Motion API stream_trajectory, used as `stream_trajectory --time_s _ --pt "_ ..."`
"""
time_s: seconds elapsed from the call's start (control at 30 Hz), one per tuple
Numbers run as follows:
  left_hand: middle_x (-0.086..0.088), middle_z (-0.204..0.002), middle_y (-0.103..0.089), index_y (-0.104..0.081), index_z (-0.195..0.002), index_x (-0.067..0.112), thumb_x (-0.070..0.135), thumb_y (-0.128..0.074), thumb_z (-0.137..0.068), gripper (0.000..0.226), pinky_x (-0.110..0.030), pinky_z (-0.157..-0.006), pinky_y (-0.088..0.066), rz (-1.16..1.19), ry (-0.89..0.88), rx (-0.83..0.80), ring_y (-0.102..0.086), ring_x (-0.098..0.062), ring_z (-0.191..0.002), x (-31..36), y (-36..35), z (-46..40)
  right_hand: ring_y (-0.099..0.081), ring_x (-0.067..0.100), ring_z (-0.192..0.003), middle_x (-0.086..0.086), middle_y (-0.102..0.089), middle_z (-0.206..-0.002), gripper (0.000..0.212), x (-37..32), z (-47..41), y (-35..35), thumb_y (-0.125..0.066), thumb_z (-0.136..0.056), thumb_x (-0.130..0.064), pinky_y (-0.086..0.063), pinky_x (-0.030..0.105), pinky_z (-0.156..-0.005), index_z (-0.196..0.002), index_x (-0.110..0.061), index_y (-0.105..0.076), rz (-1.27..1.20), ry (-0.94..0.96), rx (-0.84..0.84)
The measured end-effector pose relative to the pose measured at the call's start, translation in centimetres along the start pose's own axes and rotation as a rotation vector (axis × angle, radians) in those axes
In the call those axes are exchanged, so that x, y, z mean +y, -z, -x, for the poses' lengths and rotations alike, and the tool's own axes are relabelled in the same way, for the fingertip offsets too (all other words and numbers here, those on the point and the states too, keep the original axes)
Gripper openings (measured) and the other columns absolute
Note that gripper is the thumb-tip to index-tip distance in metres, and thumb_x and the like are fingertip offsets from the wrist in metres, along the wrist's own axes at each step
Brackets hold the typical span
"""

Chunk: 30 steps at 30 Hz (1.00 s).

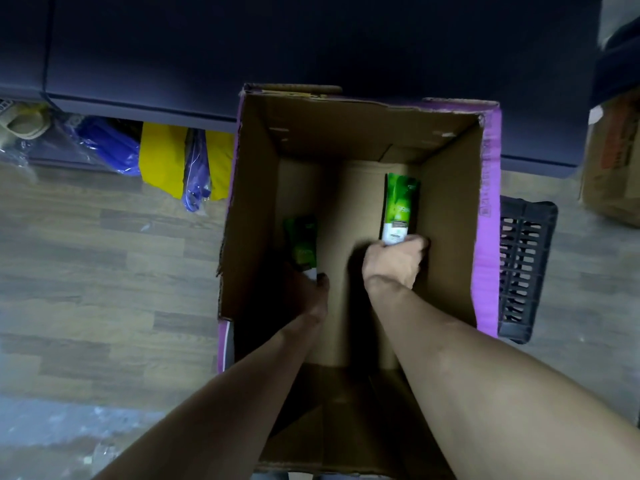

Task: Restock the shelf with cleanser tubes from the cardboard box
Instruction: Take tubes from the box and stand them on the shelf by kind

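Fingers of my right hand (394, 259) curl round one green cleanser tube (398, 209); my left hand (310, 289) grips another tube (302, 244), both inside the cardboard box (446, 216)

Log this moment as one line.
left hand: grips tube | right hand: grips second tube | both inside box | shelf: not in view

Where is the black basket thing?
In the head view, the black plastic crate sits on the floor on the right, right against the purple outer wall of the cardboard box.
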<state>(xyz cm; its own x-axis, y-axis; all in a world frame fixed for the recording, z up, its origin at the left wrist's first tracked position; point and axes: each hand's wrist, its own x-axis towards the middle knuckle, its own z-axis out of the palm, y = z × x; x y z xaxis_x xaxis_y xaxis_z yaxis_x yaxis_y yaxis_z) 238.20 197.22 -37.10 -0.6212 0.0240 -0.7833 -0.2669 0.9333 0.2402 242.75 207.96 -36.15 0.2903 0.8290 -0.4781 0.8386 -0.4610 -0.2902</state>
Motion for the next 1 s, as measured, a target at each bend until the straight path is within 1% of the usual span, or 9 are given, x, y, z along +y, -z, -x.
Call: stream_trajectory --time_s 0.07,0.17,0.3,0.4,0.5,0.63,0.7,0.8,1.0 --pt "-0.019 -0.150 -0.038 -0.026 -0.151 0.004 0.027 -0.067 -0.091 0.076 -0.041 -0.113 -0.031 0.034 -0.033 0.033 -0.039 -0.035 -0.137 -0.1 -0.2 -0.1 -0.057 0.037 -0.115 0.015 -0.057 -0.124 0.046 0.6 -0.1 0.3 -0.065 -0.084 -0.028 -0.046 0.043 -0.091 -0.121 -0.011 -0.046 0.006 -0.015 0.002" --pt "-0.017 -0.144 -0.046 -0.039 -0.145 0.006 0.024 -0.072 -0.087 0.070 -0.043 -0.109 -0.039 0.073 -0.007 0.075 -0.047 -0.034 -0.131 0.3 0.2 -0.3 -0.059 0.033 -0.113 0.012 -0.059 -0.123 0.050 0.9 -0.6 0.8 -0.067 -0.083 -0.035 -0.047 0.039 -0.087 -0.125 -0.014 -0.047 0.090 0.075 -0.043" --pt "-0.011 -0.119 -0.066 -0.063 -0.120 0.006 0.028 -0.074 -0.082 0.045 -0.038 -0.086 -0.056 0.052 0.048 0.055 -0.065 -0.029 -0.108 0.6 1.2 -0.3 -0.061 0.032 -0.112 0.010 -0.061 -0.121 0.052 1.0 -0.6 1.2 -0.069 -0.081 -0.036 -0.047 0.036 -0.088 -0.127 -0.018 -0.051 0.160 0.095 -0.200" --pt "-0.001 -0.103 -0.063 -0.063 -0.109 0.008 0.030 -0.074 -0.082 0.037 -0.028 -0.072 -0.049 0.001 -0.002 -0.047 -0.065 -0.025 -0.100 0.5 2.5 0.7 -0.068 0.026 -0.096 0.005 -0.071 -0.106 0.046 1.7 0.5 2.3 -0.074 -0.072 -0.041 -0.052 0.028 -0.080 -0.111 -0.021 -0.063 0.201 0.058 -0.437" --pt "-0.005 -0.102 -0.066 -0.064 -0.111 0.007 0.029 -0.078 -0.081 0.040 -0.024 -0.068 -0.045 -0.016 -0.095 -0.117 -0.065 -0.023 -0.091 1.0 3.9 2.8 -0.062 0.020 -0.080 -0.003 -0.066 -0.081 0.038 1.9 2.2 4.1 -0.075 -0.074 -0.032 -0.044 0.022 -0.067 -0.107 -0.022 -0.060 0.198 0.056 -0.551" --pt "-0.006 -0.096 -0.069 -0.065 -0.103 0.006 0.036 -0.080 -0.078 0.042 -0.024 -0.063 -0.043 -0.011 -0.208 -0.102 -0.061 -0.020 -0.078 2.3 6.2 6.1 -0.065 0.023 -0.087 0.003 -0.066 -0.095 0.051 0.6 4.3 7.1 -0.080 -0.070 -0.027 -0.047 0.028 -0.068 -0.113 -0.014 -0.056 0.094 0.088 -0.578" --pt "-0.004 -0.091 -0.069 -0.062 -0.093 0.011 0.039 -0.080 -0.077 0.037 -0.025 -0.064 -0.045 0.015 -0.267 -0.076 -0.061 -0.020 -0.077 3.1 7.6 7.6 -0.067 0.024 -0.092 0.005 -0.068 -0.102 0.050 -0.7 5.0 8.9 -0.082 -0.069 -0.033 -0.050 0.030 -0.072 -0.109 -0.015 -0.057 0.048 0.141 -0.568" --pt "-0.002 -0.093 -0.071 -0.056 -0.087 0.021 0.042 -0.082 -0.074 0.035 -0.033 -0.079 -0.054 0.066 -0.356 -0.032 -0.067 -0.021 -0.089 4.5 10.4 10.4 -0.068 0.026 -0.097 0.005 -0.069 -0.104 0.035 -2.6 6.1 12.4 -0.079 -0.076 -0.039 -0.053 0.034 -0.080 -0.093 -0.020 -0.054 0.000 0.268 -0.529" --pt "0.002 -0.090 -0.067 -0.053 -0.092 0.024 0.042 -0.079 -0.074 0.036 -0.032 -0.080 -0.053 0.117 -0.498 0.109 -0.066 -0.022 -0.091 7.8 16.8 16.4 -0.063 0.022 -0.098 0.000 -0.065 -0.103 0.039 -6.1 10.1 20.4 -0.074 -0.082 -0.038 -0.041 0.026 -0.073 -0.108 -0.017 -0.054 -0.070 0.453 -0.474"
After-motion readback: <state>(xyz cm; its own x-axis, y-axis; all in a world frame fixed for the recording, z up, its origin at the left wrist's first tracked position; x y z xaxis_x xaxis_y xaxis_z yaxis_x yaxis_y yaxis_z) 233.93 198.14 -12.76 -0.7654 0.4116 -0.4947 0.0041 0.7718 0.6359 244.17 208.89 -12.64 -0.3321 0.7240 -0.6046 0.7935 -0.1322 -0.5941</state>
